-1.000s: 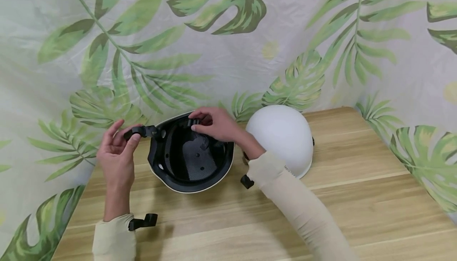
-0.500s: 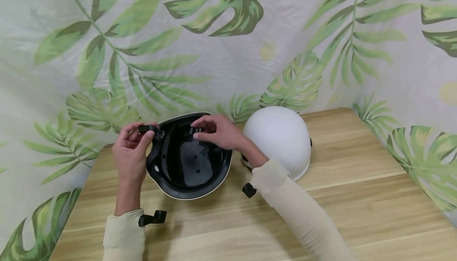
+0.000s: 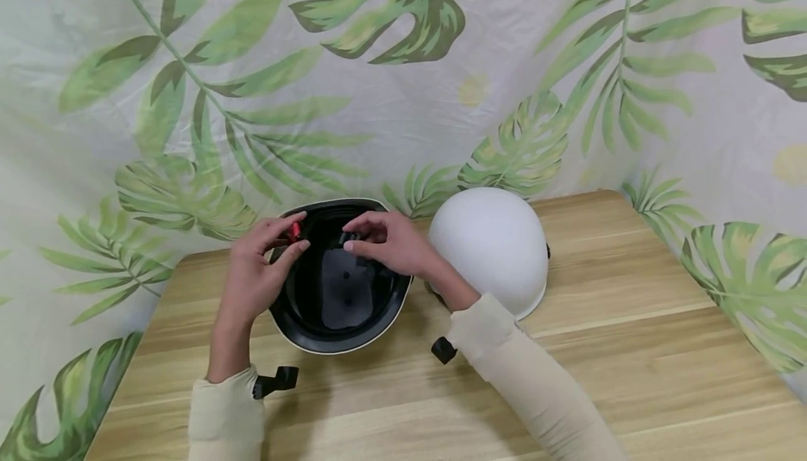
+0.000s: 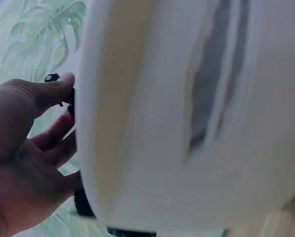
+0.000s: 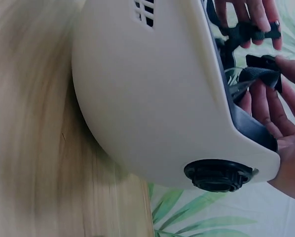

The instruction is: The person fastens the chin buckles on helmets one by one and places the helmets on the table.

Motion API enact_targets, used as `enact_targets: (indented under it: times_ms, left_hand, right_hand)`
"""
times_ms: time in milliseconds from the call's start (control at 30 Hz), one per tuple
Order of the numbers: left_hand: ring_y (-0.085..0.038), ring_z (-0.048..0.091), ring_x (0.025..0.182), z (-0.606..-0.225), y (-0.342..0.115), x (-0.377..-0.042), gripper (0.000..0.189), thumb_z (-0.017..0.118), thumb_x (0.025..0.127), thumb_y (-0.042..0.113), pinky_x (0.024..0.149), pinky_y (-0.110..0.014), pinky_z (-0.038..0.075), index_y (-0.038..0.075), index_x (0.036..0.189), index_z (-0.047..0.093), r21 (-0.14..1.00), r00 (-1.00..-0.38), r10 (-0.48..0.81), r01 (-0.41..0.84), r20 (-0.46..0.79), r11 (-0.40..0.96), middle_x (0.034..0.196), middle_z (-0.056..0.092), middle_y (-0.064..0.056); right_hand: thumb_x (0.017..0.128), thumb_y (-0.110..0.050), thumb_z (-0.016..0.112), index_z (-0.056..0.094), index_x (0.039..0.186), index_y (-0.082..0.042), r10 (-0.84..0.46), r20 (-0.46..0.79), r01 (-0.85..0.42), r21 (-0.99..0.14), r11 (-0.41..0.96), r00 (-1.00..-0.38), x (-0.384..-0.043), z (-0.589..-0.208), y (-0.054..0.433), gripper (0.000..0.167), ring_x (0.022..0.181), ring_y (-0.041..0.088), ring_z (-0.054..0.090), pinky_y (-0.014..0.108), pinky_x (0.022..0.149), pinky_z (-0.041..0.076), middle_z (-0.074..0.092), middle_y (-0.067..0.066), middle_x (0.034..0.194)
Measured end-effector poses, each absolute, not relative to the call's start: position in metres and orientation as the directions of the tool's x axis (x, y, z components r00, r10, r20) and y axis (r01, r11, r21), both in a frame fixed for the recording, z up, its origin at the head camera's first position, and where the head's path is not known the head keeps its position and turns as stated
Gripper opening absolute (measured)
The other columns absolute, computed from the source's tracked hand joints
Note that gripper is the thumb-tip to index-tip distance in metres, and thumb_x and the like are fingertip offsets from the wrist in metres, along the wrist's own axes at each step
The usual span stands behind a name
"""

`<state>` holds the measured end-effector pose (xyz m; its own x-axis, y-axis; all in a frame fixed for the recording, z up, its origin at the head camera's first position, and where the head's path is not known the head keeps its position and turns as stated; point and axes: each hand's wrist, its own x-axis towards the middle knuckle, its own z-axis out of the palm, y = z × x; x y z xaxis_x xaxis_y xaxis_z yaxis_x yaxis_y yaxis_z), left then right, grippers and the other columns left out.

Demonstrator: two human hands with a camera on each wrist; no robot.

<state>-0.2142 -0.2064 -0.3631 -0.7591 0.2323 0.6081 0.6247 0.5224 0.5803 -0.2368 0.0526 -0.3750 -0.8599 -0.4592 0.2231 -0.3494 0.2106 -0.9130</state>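
A white helmet (image 5: pixel 137 94) lies upside down on the table, its black padded inside (image 3: pixel 343 293) facing up in the head view. Over its left rim my left hand (image 3: pixel 252 268) pinches a small strap buckle piece (image 3: pixel 295 231) with a red face, between thumb and fingers. My right hand (image 3: pixel 397 245) holds a black buckle piece (image 3: pixel 347 237) above the helmet's inside, a short gap from the left hand's piece. In the right wrist view, black webbing strap (image 5: pixel 258 75) loops at the right fingers. The left wrist view shows my left hand (image 4: pixel 24 143) beside the rim.
A second white helmet (image 3: pixel 488 251) stands dome up to the right, close to my right wrist. The wooden table (image 3: pixel 630 349) runs on to the right and front. Behind it hangs a leaf-printed cloth (image 3: pixel 403 118). A black knob (image 5: pixel 219 175) juts from the overturned helmet.
My left hand has moved right, from outside the rim to over the helmet, and its buckle piece now shows red. My right hand has lowered slightly with its piece. The two hands are closer.
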Motion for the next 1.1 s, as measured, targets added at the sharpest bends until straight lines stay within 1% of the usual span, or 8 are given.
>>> enact_targets:
  times_ms: [67,133,267,367,467,633,767,1100]
  left_hand:
    - [-0.003,0.058,0.105,-0.363,-0.202,-0.214,0.045,0.08,0.09,-0.006,0.092,-0.009,0.046,0.002,0.134,0.073,0.539,-0.742,0.273,0.644,0.612,0.543,0.106,0.067,-0.015]
    - [-0.01,0.06,0.107,-0.363,-0.199,-0.213,0.046,0.081,0.089,-0.006,0.093,-0.01,0.044,0.002,0.133,0.073,0.522,-0.74,0.303,0.65,0.601,0.552,0.111,0.068,-0.015]
    - [-0.02,0.067,0.106,-0.368,-0.195,-0.214,0.042,0.084,0.087,-0.003,0.094,-0.015,0.049,0.003,0.128,0.074,0.514,-0.756,0.332,0.636,0.565,0.575,0.116,0.074,-0.013]
    - [-0.019,0.069,0.102,-0.371,-0.195,-0.215,0.036,0.086,0.086,0.0,0.089,-0.017,0.051,0.006,0.12,0.075,0.515,-0.766,0.34,0.627,0.546,0.584,0.113,0.077,-0.01]
    - [-0.016,0.068,0.1,-0.372,-0.194,-0.216,0.033,0.087,0.085,0.0,0.088,-0.014,0.048,0.007,0.115,0.076,0.52,-0.763,0.348,0.633,0.544,0.574,0.11,0.077,-0.008]
    - [-0.017,0.067,0.103,-0.374,-0.195,-0.219,0.034,0.086,0.084,-0.002,0.092,-0.01,0.046,0.005,0.116,0.075,0.521,-0.755,0.365,0.646,0.545,0.557,0.111,0.076,-0.009]
    - [-0.019,0.069,0.102,-0.376,-0.195,-0.22,0.034,0.086,0.086,-0.001,0.092,-0.01,0.045,0.006,0.117,0.075,0.511,-0.757,0.374,0.643,0.536,0.57,0.11,0.076,-0.01]
    - [-0.022,0.07,0.103,-0.376,-0.192,-0.22,0.034,0.086,0.086,0.001,0.092,-0.014,0.047,0.007,0.117,0.076,0.484,-0.736,0.389,0.664,0.553,0.569,0.112,0.077,-0.009]
  right_hand:
    - [0.102,-0.023,0.073,0.071,0.135,-0.007,-0.446,0.206,-0.329,-0.919,0.216,-0.871,-0.233,-0.375,0.053,0.036,0.09,0.011,0.073,0.023,0.082,0.058,0.074,0.01,0.12]
    - [0.102,-0.023,0.074,0.071,0.134,-0.008,-0.436,0.192,-0.308,-0.927,0.213,-0.879,-0.229,-0.376,0.054,0.036,0.09,0.012,0.073,0.023,0.082,0.058,0.073,0.01,0.119]
    - [0.101,-0.019,0.074,0.072,0.132,-0.008,-0.436,0.179,-0.28,-0.943,0.18,-0.882,-0.225,-0.377,0.056,0.033,0.089,0.013,0.074,0.023,0.082,0.058,0.073,0.012,0.118]
    - [0.101,-0.016,0.074,0.071,0.132,-0.006,-0.451,0.174,-0.264,-0.953,0.146,-0.876,-0.225,-0.376,0.059,0.032,0.09,0.013,0.074,0.024,0.084,0.059,0.072,0.013,0.119]
    - [0.101,-0.014,0.073,0.07,0.132,-0.005,-0.458,0.173,-0.251,-0.961,0.116,-0.872,-0.227,-0.374,0.063,0.032,0.093,0.012,0.074,0.026,0.088,0.06,0.071,0.014,0.122]
    - [0.102,-0.013,0.072,0.069,0.132,-0.004,-0.459,0.175,-0.238,-0.968,0.082,-0.871,-0.231,-0.372,0.065,0.032,0.094,0.012,0.074,0.029,0.091,0.061,0.07,0.015,0.123]
    - [0.102,-0.014,0.073,0.069,0.133,-0.006,-0.46,0.163,-0.227,-0.97,0.086,-0.873,-0.231,-0.374,0.065,0.033,0.097,0.012,0.075,0.029,0.092,0.061,0.07,0.014,0.126]
    - [0.101,-0.011,0.073,0.069,0.132,-0.002,-0.435,0.174,-0.226,-0.972,0.07,-0.883,-0.228,-0.379,0.065,0.032,0.095,0.009,0.073,0.028,0.092,0.061,0.071,0.017,0.124]
